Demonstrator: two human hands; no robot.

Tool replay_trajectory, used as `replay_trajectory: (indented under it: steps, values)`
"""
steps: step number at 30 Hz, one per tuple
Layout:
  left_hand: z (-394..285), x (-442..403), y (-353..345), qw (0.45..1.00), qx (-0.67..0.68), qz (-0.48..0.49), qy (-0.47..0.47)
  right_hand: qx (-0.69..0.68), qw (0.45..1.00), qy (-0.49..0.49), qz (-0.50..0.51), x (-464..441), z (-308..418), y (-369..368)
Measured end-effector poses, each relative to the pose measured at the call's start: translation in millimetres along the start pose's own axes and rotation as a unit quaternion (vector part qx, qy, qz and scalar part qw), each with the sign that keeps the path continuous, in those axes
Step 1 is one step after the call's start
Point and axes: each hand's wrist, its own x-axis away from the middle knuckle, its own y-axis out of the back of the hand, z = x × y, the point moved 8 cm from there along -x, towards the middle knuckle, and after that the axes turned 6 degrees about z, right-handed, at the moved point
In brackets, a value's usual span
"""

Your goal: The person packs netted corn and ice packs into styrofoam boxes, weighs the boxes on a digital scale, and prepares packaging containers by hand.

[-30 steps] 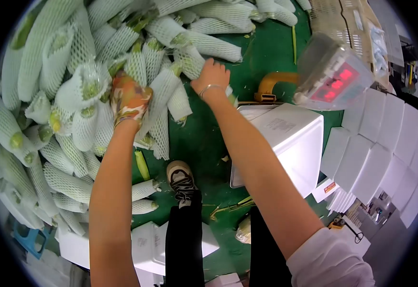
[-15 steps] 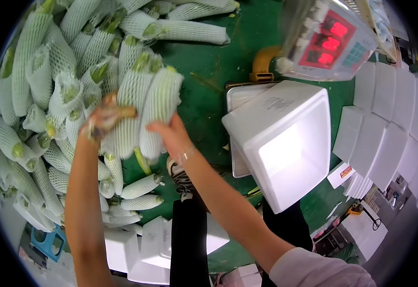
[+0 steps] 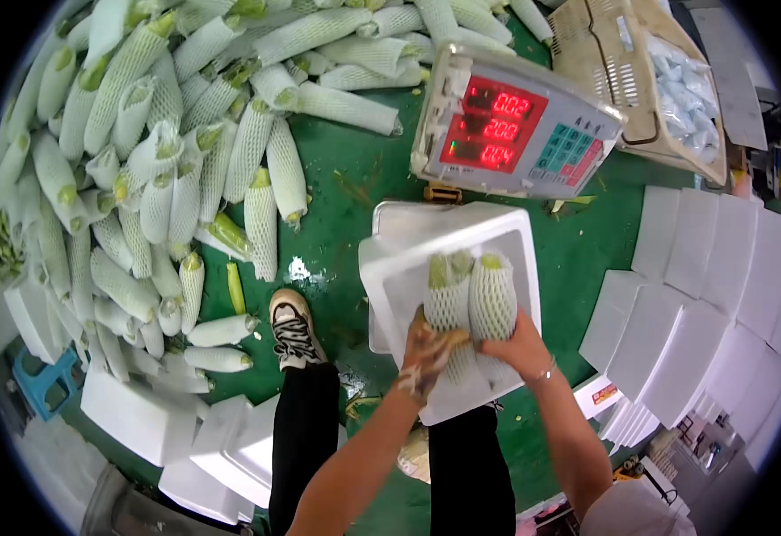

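Note:
Held over the opening of a white foam box (image 3: 527,250) are pale green squashes in white foam netting. My left hand (image 3: 428,350) is closed round the left squash (image 3: 448,302), and my right hand (image 3: 517,347) grips the right squash (image 3: 493,299). The two lie side by side, stem ends pointing away from me. Their lower ends are partly hidden by my hands. The box sits on a metal tray (image 3: 397,214) in front of a scale (image 3: 516,125) with red digits.
A big heap of netted squashes (image 3: 154,161) covers the left and far floor. Stacked white foam boxes (image 3: 654,330) stand at right, with others (image 3: 140,415) near my legs. A beige crate (image 3: 600,54) of plastic bags stands behind the scale. A blue stool (image 3: 44,380) is at lower left.
My hands have carried the netted squashes rightward from beside the heap to the foam box. My view has shifted right, and the box's opening now faces up towards me.

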Motion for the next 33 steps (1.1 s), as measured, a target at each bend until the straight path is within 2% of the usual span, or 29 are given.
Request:
replay_trajectory:
  steps: [1,3,5,7,9,10,11,12,13,15,16,17,18,19,21,22,23,25,27,29,30,32,33]
  values:
    - [5,-8,7,0.995,-0.091,-0.011,-0.025,-0.004,1.000,-0.014,0.013,-14,-9,5]
    - [19,-19,21,0.982,-0.190,0.001,-0.010,0.015,0.999,-0.029,0.024,-25,-43,5]
    - [23,-47,23,0.978,-0.198,0.056,0.033,0.080,0.997,-0.003,0.010,-45,-61,10]
    - [27,-47,36,0.943,-0.306,-0.010,0.128,0.253,0.961,0.083,-0.079,-30,-35,10]
    - [33,-55,45,0.880,-0.427,-0.062,0.199,0.377,0.899,0.155,-0.157,2,-2,0]
    - [17,-56,39,0.835,-0.529,-0.128,0.081,0.412,0.871,0.184,-0.194,18,17,2]
    - [4,-48,23,0.764,-0.615,-0.190,-0.040,0.445,0.838,0.213,-0.231,33,38,5]
    - [-11,-37,6,0.669,-0.683,-0.247,-0.158,0.476,0.802,0.241,-0.268,42,53,6]
    - [-34,-29,-4,0.772,-0.572,-0.193,-0.199,0.478,0.792,0.222,-0.309,41,56,15]
    - [-59,-1,-22,0.774,-0.564,-0.128,-0.258,0.472,0.768,0.187,-0.391,30,63,30]
    - [-63,13,-25,0.773,-0.559,-0.096,-0.285,0.464,0.774,0.220,-0.371,28,73,24]
    - [-72,32,-20,0.786,-0.480,-0.092,-0.377,0.453,0.778,0.255,-0.353,27,87,18]
    - [-80,48,-3,0.800,-0.444,-0.100,-0.392,0.443,0.783,0.285,-0.331,24,93,11]
    - [-87,63,24,0.829,-0.402,-0.122,-0.369,0.409,0.826,0.303,-0.241,14,83,-2]
    - [-96,79,94,0.870,-0.353,-0.190,-0.289,0.384,0.861,0.244,-0.228,-9,46,-25]
    - [-130,80,115,0.788,-0.528,-0.230,-0.216,0.371,0.875,0.218,-0.222,-24,32,-38]
    - [-134,79,163,0.743,-0.573,-0.286,-0.192,0.415,0.852,0.213,-0.237,-37,30,-53]
    - [-125,57,286,0.750,-0.513,-0.365,-0.205,0.502,0.802,0.194,-0.260,-59,19,-81]
    - [-127,21,397,0.631,-0.616,-0.417,-0.219,0.516,0.787,0.199,-0.274,-82,-17,-84]
    - [-120,-39,509,0.658,-0.589,-0.452,-0.129,0.560,0.750,0.189,-0.298,-101,-29,-89]
    - [-116,-67,561,0.668,-0.575,-0.466,-0.082,0.575,0.754,0.171,-0.267,-102,-38,-94]
    - [-161,-105,510,0.659,-0.625,-0.418,0.016,0.611,0.747,0.141,-0.221,-104,-36,-85]
    - [-166,-119,509,0.619,-0.627,-0.468,0.077,0.599,0.757,0.157,-0.205,-98,-27,-85]
